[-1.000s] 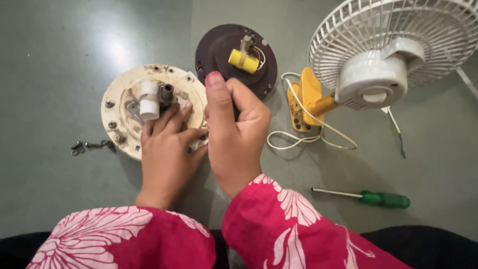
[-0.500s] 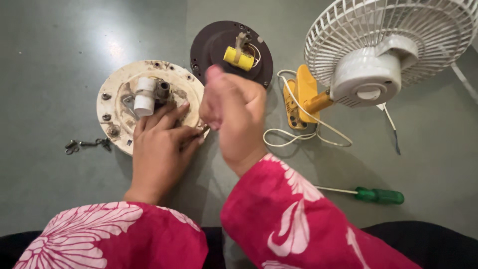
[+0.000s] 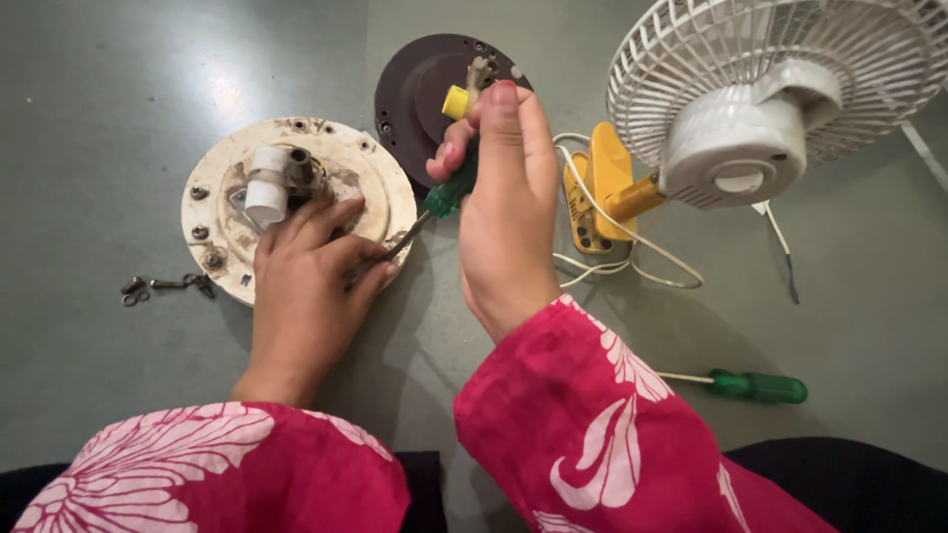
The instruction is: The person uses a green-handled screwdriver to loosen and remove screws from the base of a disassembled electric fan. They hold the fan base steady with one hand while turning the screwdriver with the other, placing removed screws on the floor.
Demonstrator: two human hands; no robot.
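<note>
Grey floor (discs, fan, screwdriver)

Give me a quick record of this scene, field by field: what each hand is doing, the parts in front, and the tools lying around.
Left hand: rests on the cream round plate
Right hand: grips a green-handled screwdriver, tip at the plate's edge
Behind: dark round plate with a yellow part
Right side: white fan, yellow piece, white cord
Floor: second green screwdriver, loose screws
</note>
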